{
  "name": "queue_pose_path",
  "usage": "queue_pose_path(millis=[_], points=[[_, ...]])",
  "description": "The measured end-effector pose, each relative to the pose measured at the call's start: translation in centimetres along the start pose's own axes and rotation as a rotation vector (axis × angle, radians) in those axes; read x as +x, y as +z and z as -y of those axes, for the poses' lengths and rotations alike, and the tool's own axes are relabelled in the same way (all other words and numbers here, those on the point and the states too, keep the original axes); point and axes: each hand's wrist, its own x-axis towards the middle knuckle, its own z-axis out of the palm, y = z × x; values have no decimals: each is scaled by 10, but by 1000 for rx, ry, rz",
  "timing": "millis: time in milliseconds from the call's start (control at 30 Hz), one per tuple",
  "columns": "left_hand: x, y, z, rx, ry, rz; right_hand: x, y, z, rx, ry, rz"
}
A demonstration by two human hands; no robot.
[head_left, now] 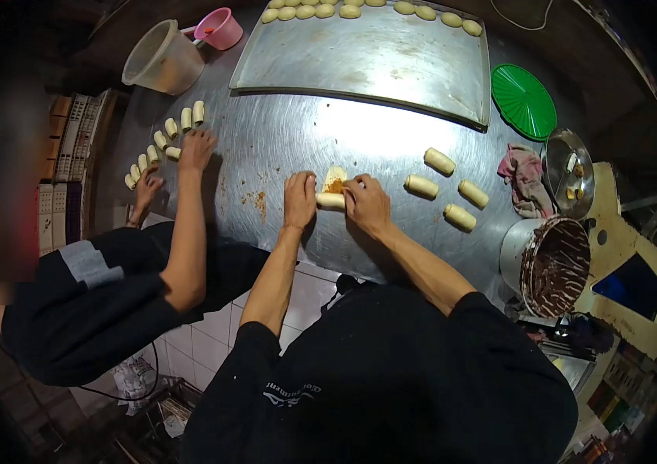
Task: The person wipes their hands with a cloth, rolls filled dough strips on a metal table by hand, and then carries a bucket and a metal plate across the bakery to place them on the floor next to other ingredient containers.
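Observation:
A small strip of pale dough (331, 200) lies on the metal table, its near edge thick and rounded and its flat far part carrying orange-brown crumbly filling (334, 186). At its left end my left hand (300, 199) is closed, with curled fingers against the dough. My right hand (367, 205) grips the right end, thumb and fingers bent around it near the filling. To the right of my right hand lie several rolled dough pieces, one of them a plump roll (421, 185). Orange crumbs (255, 203) are scattered left of my left hand.
A large baking tray (359, 58) holds dough pieces along its far edge. On the right are a green lid (524, 102), a stained cloth (526, 179) and a chocolate-smeared pot (554, 267). A co-worker's hands (197, 149) handle small rolls at left, near a plastic bucket (164, 60).

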Motion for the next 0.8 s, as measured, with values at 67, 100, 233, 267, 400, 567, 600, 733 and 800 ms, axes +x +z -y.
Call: queue_pose_path(millis=[67, 100, 233, 267, 400, 567, 600, 733, 800], points=[[-13, -5, 3, -60, -1, 38, -8, -7, -1, 57, -134, 20], [-20, -2, 12, -54, 10, 125, -8, -9, -1, 110, -263, 26], [23, 14, 5, 87, 88, 20, 11, 8, -17, 2, -66, 36], [39, 18, 9, 75, 52, 11, 21, 7, -17, -22, -10, -16], [59, 3, 1, 9, -2, -6, 39, -6, -13, 32, 10, -44], [7, -2, -6, -103, -1, 122, 11, -9, -16, 172, -174, 113], [6, 5, -5, -101, 0, 124, 13, -2, -19, 188, -135, 74], [46, 23, 3, 211, -2, 22, 44, 5, -19, 13, -11, 5], [68, 24, 3, 312, -27, 20, 59, 2, -22, -3, 76, 60]])
